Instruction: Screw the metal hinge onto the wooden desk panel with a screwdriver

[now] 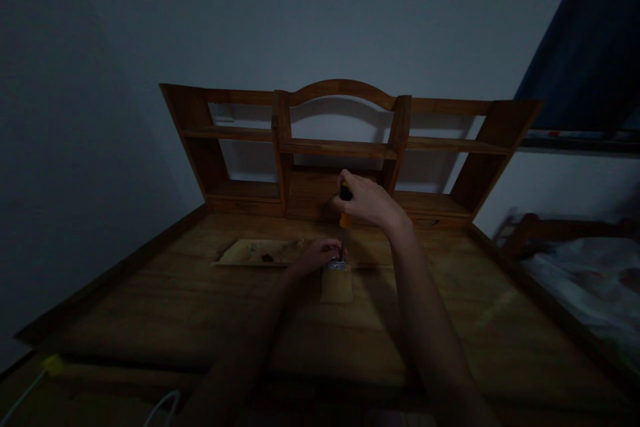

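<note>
Both hands are working close together out in the middle of the wooden worktop (200,320). Right hand (367,203) is wrapping tight around the handle of a screwdriver (344,213), the black and orange grip poking out between my fingers, and I'm holding the tool upright with its thin shaft pointing straight down. Left hand (317,255) is sitting lower, just under and to the left of the right one, fingers curling in and pinching at a small metal piece (337,265) where the screwdriver tip is meeting it. That metal piece is resting at the top edge of a small pale wooden block (337,285), which is lying flat on the worktop right in front of me. I can't tell in this dim light exactly what the metal piece is, or whether the tip is seated in a screw.

Just to the left of my left hand, a lighter flat board (260,251) is lying on the worktop with some dark specks on it. Behind my hands, a wooden shelf unit (340,147) with an arched centre is standing against the wall. Over on the right, a bed (585,280) with pale bedding is showing beside the worktop. Down at the near left corner, a white cable (163,407) and something yellow (53,365) are peeking in.
</note>
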